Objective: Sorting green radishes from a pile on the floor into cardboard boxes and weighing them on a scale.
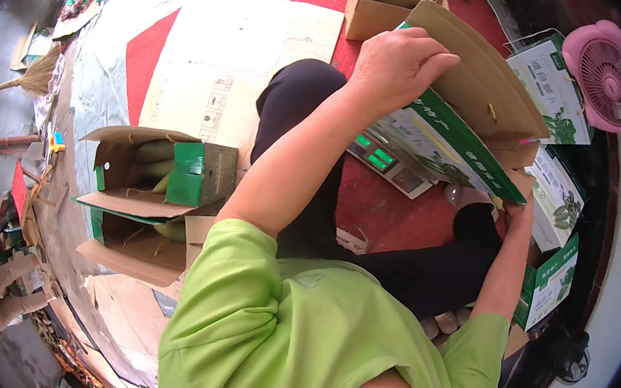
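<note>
- Left hand point(405, 68): at the upper edge of the big green-and-white carton point(445, 132); fingers curled, thumb sticking out toward the brown flap point(487, 74). Can't tell if it pinches the edge.
- Right hand point(517, 215): low, at the carton's bottom corner; fingers mostly hidden, can't tell if spread or pressed together.
- Carton: right of the person's knees, tilted, flap side facing away to the right, printed side toward the scale.
- Digital scale point(388, 165): just beside the carton and partly covered by it, green display lit, on a red floor covering point(391, 227).
- Person: lime-green shirt point(297, 349), black trousers point(300, 103).
- Left of the knees: two open boxes, upper box point(189, 169) and lower box point(130, 257), long pale-green produce point(152, 152) inside both.
- Beyond the knee: flat cardboard sheet point(234, 61); small brown box point(385, 5) near the left hand.
- Far right: pink fan point(607, 76) beside a white-and-green box point(550, 90); two similar boxes nearer the person.
- Far left: straw broom point(40, 74) on the floor.
</note>
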`<action>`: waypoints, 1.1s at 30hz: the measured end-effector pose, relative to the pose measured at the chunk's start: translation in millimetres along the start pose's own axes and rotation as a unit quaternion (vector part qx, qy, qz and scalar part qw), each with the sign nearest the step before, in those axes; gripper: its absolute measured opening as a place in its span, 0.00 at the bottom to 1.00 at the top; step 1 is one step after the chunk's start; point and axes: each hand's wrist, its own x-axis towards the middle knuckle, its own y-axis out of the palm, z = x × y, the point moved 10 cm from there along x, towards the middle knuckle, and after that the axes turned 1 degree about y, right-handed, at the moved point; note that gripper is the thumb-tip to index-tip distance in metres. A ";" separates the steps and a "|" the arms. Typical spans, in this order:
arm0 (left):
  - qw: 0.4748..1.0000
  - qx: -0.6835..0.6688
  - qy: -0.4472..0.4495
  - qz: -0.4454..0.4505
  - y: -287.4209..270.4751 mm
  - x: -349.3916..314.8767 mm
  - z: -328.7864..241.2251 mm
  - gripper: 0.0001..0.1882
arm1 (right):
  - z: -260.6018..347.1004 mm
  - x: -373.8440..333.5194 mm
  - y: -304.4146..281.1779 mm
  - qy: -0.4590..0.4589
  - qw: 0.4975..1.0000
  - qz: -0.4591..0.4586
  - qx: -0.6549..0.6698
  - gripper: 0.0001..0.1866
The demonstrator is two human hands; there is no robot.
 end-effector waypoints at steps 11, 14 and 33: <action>0.997 0.059 0.039 -0.023 -35.1 -22.4 -26.6 0.08 | 15.2 20.1 1.9 -0.125 0.940 0.049 -0.314 0.27; 0.996 0.074 0.001 -0.042 -75.5 -58.6 -10.3 0.07 | 30.2 0.3 29.8 -0.239 0.767 0.051 -0.594 0.23; 0.647 0.464 -0.339 0.501 -105.1 -438.3 130.3 0.10 | -4.6 42.4 -18.0 -0.005 0.988 0.021 -0.152 0.21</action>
